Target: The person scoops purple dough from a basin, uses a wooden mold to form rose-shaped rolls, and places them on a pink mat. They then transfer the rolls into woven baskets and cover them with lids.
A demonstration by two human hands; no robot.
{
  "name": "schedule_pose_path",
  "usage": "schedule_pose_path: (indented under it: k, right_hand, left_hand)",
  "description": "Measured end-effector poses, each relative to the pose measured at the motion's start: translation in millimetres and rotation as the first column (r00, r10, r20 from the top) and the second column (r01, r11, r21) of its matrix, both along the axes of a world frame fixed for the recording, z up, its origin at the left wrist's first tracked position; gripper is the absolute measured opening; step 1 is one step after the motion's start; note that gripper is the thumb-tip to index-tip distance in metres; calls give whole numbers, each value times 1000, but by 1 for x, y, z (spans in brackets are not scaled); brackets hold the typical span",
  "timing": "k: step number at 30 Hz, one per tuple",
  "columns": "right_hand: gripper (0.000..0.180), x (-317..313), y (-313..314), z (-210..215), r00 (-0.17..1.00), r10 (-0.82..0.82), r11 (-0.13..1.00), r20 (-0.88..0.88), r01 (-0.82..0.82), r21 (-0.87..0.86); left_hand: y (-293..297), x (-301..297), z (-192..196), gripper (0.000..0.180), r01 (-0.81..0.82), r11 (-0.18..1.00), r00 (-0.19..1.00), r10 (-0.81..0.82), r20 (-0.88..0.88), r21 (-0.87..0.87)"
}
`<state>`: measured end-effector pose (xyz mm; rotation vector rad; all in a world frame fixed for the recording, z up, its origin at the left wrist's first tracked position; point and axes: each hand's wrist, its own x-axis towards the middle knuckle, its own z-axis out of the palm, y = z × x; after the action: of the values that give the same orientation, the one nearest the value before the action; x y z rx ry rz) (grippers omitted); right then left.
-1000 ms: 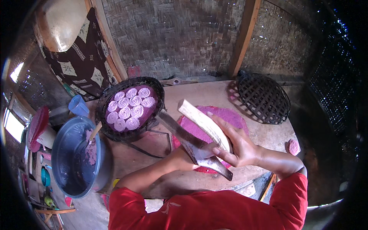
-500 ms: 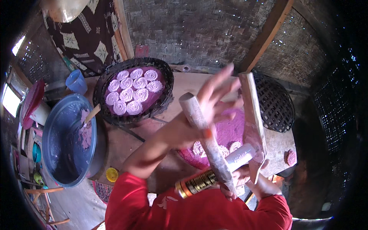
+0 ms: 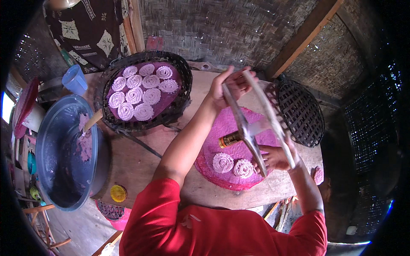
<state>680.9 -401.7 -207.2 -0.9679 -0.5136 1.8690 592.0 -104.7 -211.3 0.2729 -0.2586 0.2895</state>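
A wooden hand press (image 3: 243,123) is held over a round purple mat (image 3: 218,132) with a red rim. It has two long wooden bars, a pale cylinder (image 3: 258,127) between them and a gold tin-like barrel (image 3: 229,140) poking out to the left. My left hand (image 3: 232,87) is curled about the far ends of the bars. At their near ends my right hand (image 3: 277,158) grips the press, some fingers stretched beneath it. Two pale pink noodle-like swirls (image 3: 223,163) lie on the mat's near part; the press and right hand hide some of its surface.
Several similar swirls (image 3: 134,96) rest in a dark woven basket (image 3: 186,85) at the far left. A blue-grey tub (image 3: 42,149) holds pink dough (image 3: 85,149) and a wooden paddle (image 3: 92,120). Nearby are a blue cup (image 3: 75,80), a yellow lid (image 3: 118,193) and another black basket (image 3: 301,113).
The press has swung away from my body and now hangs above the mat. My left hand, blurred and spread before, has closed in at the bars' far ends. Two swirls now show fully.
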Motion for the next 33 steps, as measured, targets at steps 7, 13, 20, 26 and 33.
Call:
schedule_pose_path:
  k: [7, 13, 20, 26, 33]
  right_hand:
    - [100, 7, 43, -12, 958, 45, 990, 285, -5, -140]
    - [78, 12, 37, 3, 859, -69, 978, 507, 158, -134]
    - [76, -1, 38, 35, 750, -215, 959, 626, 282, -9]
    - [72, -7, 32, 62, 719, -107, 961, 687, 253, -115]
    - [76, -22, 36, 54, 720, -146, 984, 679, 177, 24]
  left_hand:
    - [28, 2, -99, 29, -109, 937, 994, 113, -5, -332]
    - [38, 1, -81, 40, -167, 937, 942, 244, 232, -307]
    - [31, -9, -38, 39, -220, 943, 929, 281, 242, -251]
    - [19, -20, -22, 38, -256, 939, 953, 284, 101, -229]
    - [29, -28, -8, 39, -295, 930, 932, 331, 149, -219]
